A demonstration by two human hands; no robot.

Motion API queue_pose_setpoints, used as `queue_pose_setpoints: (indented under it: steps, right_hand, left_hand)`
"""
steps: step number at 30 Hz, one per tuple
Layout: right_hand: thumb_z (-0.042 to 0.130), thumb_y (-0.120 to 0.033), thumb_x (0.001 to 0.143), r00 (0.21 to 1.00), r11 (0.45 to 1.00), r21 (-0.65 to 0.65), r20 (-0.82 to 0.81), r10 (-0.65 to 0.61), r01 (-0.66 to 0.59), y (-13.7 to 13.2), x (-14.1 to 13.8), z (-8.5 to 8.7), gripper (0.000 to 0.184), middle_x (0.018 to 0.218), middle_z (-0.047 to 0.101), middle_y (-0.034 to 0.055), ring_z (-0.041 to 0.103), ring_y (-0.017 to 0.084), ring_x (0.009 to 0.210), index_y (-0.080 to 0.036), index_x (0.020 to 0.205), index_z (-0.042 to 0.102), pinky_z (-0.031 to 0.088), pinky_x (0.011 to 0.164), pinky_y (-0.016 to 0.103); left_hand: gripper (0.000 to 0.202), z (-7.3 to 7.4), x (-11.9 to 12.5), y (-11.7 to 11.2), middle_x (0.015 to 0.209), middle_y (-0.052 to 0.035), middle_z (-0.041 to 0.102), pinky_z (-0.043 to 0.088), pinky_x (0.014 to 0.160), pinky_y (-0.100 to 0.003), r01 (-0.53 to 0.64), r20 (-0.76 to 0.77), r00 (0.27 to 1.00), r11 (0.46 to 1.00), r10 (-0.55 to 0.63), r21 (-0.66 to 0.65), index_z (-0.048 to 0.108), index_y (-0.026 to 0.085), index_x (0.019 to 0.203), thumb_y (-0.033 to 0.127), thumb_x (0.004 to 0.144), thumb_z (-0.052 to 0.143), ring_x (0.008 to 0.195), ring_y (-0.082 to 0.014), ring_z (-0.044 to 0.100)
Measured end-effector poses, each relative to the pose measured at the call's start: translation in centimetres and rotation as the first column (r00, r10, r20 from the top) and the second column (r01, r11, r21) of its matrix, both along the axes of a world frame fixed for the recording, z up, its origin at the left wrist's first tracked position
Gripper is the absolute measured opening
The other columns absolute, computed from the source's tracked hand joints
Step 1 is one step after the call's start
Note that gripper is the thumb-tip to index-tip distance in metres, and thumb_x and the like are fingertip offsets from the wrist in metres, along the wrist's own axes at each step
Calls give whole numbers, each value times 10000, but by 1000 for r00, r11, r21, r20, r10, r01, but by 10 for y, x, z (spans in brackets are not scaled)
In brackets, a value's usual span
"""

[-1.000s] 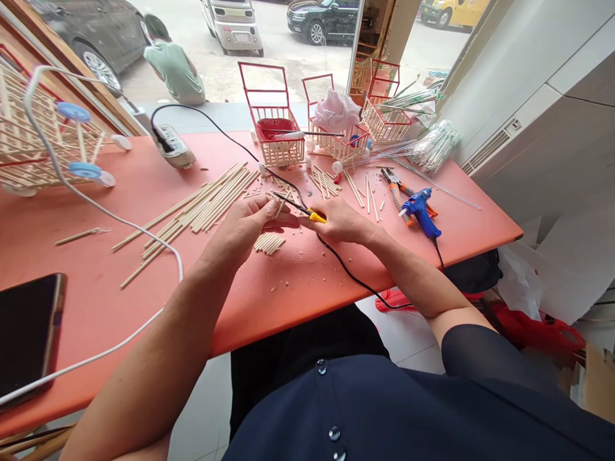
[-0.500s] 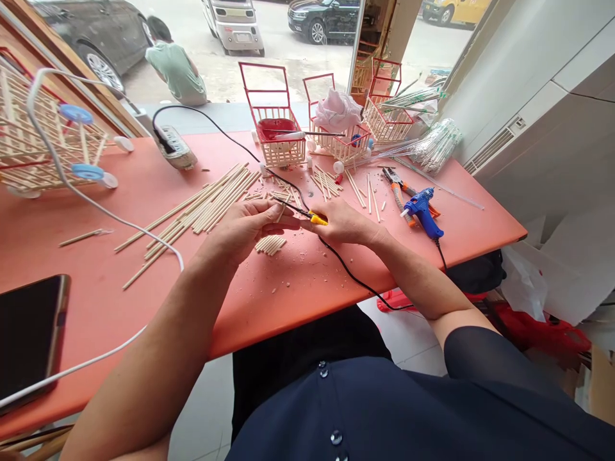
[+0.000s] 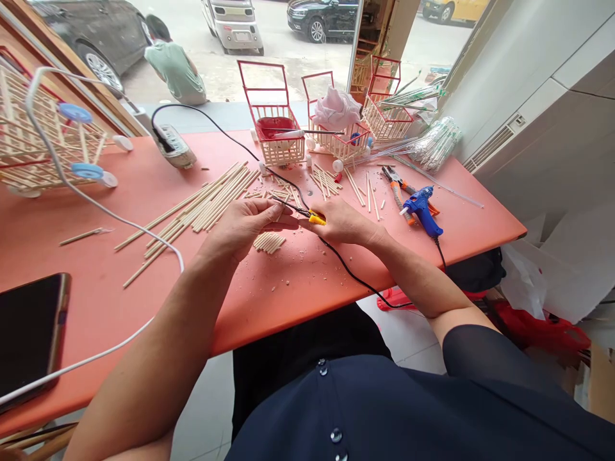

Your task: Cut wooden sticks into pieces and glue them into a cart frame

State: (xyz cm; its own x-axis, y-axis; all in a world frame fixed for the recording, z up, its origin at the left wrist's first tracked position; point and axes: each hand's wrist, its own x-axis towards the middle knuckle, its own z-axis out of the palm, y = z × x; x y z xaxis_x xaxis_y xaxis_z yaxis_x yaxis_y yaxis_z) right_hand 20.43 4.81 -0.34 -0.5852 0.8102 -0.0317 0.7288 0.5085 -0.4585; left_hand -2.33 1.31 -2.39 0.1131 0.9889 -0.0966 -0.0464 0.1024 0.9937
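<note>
In the head view my right hand (image 3: 342, 221) is closed around yellow-handled scissors (image 3: 316, 218). Their dark blades point left, toward the fingers of my left hand (image 3: 253, 221). Those fingers are pinched together on a short wooden stick, mostly hidden by the fingers and blades. Just below the hands lies a small row of cut stick pieces (image 3: 270, 242) on the pink table (image 3: 298, 301). Long wooden sticks (image 3: 211, 202) are spread to the left of my left hand. More short sticks (image 3: 327, 182) lie beyond my right hand.
Small stick-built carts (image 3: 282, 150) stand at the back. On the right are a blue glue gun (image 3: 423, 211) and orange-handled pliers (image 3: 398, 191). A black cord (image 3: 343, 264) passes under my hands. A phone (image 3: 31, 333) and white cable (image 3: 120, 221) lie left. Someone sits outside (image 3: 177, 70).
Both hands stay nearly in place, with the scissors still at the left fingertips. The short stick between the fingers shows less than before.
</note>
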Motion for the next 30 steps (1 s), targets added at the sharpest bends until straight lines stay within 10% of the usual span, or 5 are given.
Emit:
queue_pose_setpoints:
  steps: [30]
  right_hand:
    - [668, -542, 1119, 999, 996, -90, 15, 30, -29, 5, 5, 8, 400, 879, 686, 26, 515, 165, 768, -169, 975, 672, 282, 722, 307]
  left_hand:
    - [450, 2, 15, -5, 721, -100, 845, 669, 761, -368, -51, -34, 998, 983, 58, 174, 804, 172, 822, 596, 840, 956, 671, -241, 810]
